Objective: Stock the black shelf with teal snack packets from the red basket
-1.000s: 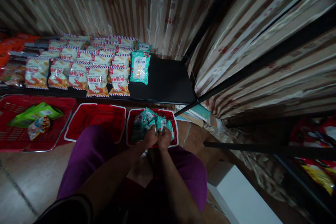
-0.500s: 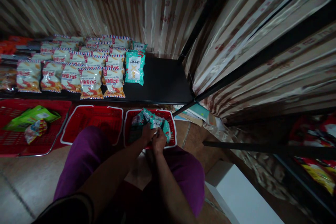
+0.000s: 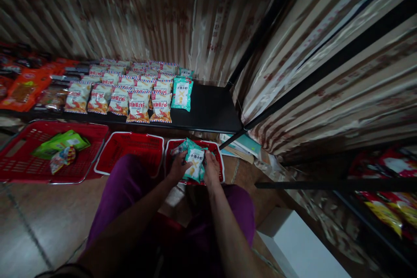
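Note:
Both hands grip a stack of teal snack packets [image 3: 194,163] just above a small red basket [image 3: 220,166] on the floor. My left hand [image 3: 177,167] clasps the stack's left side and my right hand [image 3: 212,168] its right side, fingers wrapped round it. More teal packets lie in that basket under the stack. On the low black shelf [image 3: 208,108] ahead, one teal packet [image 3: 182,93] lies beside rows of orange-and-white snack bags [image 3: 138,106].
An empty red basket [image 3: 130,153] sits left of the first, and a larger red basket [image 3: 19,163] with green packets [image 3: 61,142] further left. A white box [image 3: 296,243] lies at lower right. Striped curtain walls and black shelf frames close in the right side.
Both hands have gathered the teal packets into a stack and lifted it out of the basket, its face now turned up. The view shifted slightly right.

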`<act>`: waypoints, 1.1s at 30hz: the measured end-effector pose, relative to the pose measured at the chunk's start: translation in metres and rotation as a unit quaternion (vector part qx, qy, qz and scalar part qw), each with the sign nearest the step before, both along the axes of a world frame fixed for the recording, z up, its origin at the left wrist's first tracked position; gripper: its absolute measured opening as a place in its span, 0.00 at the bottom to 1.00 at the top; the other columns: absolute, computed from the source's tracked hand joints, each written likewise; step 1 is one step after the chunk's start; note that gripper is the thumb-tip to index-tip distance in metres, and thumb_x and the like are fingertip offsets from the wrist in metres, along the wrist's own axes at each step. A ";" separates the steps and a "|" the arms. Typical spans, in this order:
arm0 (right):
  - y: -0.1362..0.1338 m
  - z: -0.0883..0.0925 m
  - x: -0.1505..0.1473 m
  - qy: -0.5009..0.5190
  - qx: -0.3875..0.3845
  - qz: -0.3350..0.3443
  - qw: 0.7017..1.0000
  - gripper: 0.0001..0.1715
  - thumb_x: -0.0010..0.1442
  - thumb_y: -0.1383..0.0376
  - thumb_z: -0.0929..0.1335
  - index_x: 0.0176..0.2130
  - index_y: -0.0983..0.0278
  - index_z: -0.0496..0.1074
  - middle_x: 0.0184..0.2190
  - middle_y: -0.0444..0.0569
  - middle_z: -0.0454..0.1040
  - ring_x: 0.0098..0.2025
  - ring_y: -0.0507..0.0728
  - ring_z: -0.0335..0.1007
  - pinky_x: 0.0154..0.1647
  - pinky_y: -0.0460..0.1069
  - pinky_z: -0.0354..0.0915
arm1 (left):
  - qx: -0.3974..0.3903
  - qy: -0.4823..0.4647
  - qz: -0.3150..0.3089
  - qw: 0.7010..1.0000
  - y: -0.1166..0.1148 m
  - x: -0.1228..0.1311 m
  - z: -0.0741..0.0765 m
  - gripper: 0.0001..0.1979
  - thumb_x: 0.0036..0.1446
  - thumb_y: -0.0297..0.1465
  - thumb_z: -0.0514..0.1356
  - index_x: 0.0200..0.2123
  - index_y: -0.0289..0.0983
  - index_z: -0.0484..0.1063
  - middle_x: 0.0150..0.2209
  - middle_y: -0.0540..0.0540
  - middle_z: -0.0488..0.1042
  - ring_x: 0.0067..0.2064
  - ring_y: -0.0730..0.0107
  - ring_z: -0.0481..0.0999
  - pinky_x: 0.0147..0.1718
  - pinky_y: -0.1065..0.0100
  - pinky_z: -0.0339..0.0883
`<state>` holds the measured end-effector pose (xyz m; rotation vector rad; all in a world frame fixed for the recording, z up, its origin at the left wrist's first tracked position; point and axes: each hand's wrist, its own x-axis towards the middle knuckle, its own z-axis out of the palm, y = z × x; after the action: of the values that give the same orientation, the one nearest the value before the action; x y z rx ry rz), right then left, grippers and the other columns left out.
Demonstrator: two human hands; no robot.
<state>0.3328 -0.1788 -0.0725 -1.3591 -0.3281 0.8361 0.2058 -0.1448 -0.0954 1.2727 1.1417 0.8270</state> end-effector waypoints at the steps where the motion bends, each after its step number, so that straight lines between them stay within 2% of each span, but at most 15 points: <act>1: 0.000 0.010 -0.001 0.046 -0.002 0.008 0.999 0.23 0.44 0.51 0.73 0.36 0.63 0.74 0.30 0.45 0.78 0.30 0.54 0.73 0.32 0.48 0.67 | 0.005 -0.027 -0.007 1.000 -0.002 -0.006 0.005 0.28 0.45 0.29 0.66 0.52 0.36 0.68 0.53 0.39 0.69 0.52 0.56 0.71 0.50 0.55 0.67; 4: -0.002 0.038 -0.006 0.118 -0.011 0.018 0.993 0.19 0.37 0.57 0.77 0.31 0.61 0.74 0.27 0.40 0.78 0.27 0.51 0.71 0.28 0.44 0.66 | -0.006 -0.098 -0.029 0.995 -0.005 -0.020 0.021 0.31 0.43 0.32 0.68 0.53 0.36 0.67 0.52 0.38 0.70 0.51 0.55 0.71 0.50 0.56 0.66; 9: -0.009 0.071 -0.022 0.125 0.024 0.027 0.991 0.17 0.35 0.60 0.77 0.28 0.61 0.73 0.22 0.37 0.76 0.23 0.49 0.70 0.25 0.44 0.65 | -0.078 -0.190 -0.047 0.978 -0.007 -0.033 0.054 0.35 0.39 0.37 0.70 0.52 0.36 0.67 0.46 0.40 0.75 0.45 0.57 0.75 0.44 0.59 0.69; 15: -0.015 0.100 -0.045 0.069 0.061 0.041 0.995 0.18 0.36 0.59 0.77 0.28 0.62 0.73 0.20 0.38 0.75 0.21 0.50 0.69 0.26 0.46 0.65 | -0.042 -0.282 -0.014 0.958 -0.010 -0.037 0.098 0.24 0.44 0.42 0.68 0.43 0.36 0.72 0.40 0.43 0.77 0.40 0.65 0.76 0.42 0.66 0.68; 19: -0.019 0.109 -0.054 0.027 0.072 0.032 0.997 0.20 0.37 0.58 0.76 0.32 0.62 0.75 0.21 0.37 0.74 0.22 0.50 0.67 0.26 0.46 0.63 | -0.068 -0.321 0.023 0.944 -0.016 -0.039 0.120 0.20 0.41 0.42 0.68 0.35 0.36 0.71 0.30 0.49 0.77 0.30 0.71 0.75 0.33 0.70 0.68; 22: -0.021 0.113 -0.059 -0.005 0.078 0.012 0.997 0.20 0.39 0.57 0.76 0.33 0.62 0.75 0.22 0.37 0.73 0.23 0.49 0.65 0.26 0.45 0.62 | -0.076 -0.337 0.052 0.937 -0.019 -0.040 0.130 0.18 0.40 0.40 0.69 0.31 0.36 0.70 0.25 0.53 0.74 0.25 0.74 0.72 0.28 0.72 0.66; 27: -0.020 0.115 -0.067 -0.041 0.103 -0.011 0.994 0.19 0.41 0.57 0.74 0.33 0.63 0.74 0.23 0.37 0.72 0.23 0.48 0.64 0.26 0.44 0.61 | -0.058 -0.315 0.094 0.943 -0.020 -0.043 0.142 0.14 0.40 0.37 0.68 0.31 0.35 0.73 0.25 0.53 0.73 0.26 0.76 0.70 0.29 0.74 0.63; 33: -0.016 0.114 -0.071 -0.041 0.099 -0.024 0.994 0.18 0.40 0.56 0.74 0.31 0.63 0.72 0.22 0.38 0.72 0.23 0.48 0.64 0.25 0.44 0.62 | -0.076 -0.318 0.066 0.943 -0.014 -0.046 0.143 0.15 0.42 0.39 0.67 0.32 0.36 0.73 0.27 0.52 0.73 0.28 0.75 0.70 0.31 0.73 0.63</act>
<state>0.2617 -0.1946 0.0418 -1.2133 -0.4304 0.6900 0.1594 -0.1586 0.0471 0.7165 0.7475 1.1234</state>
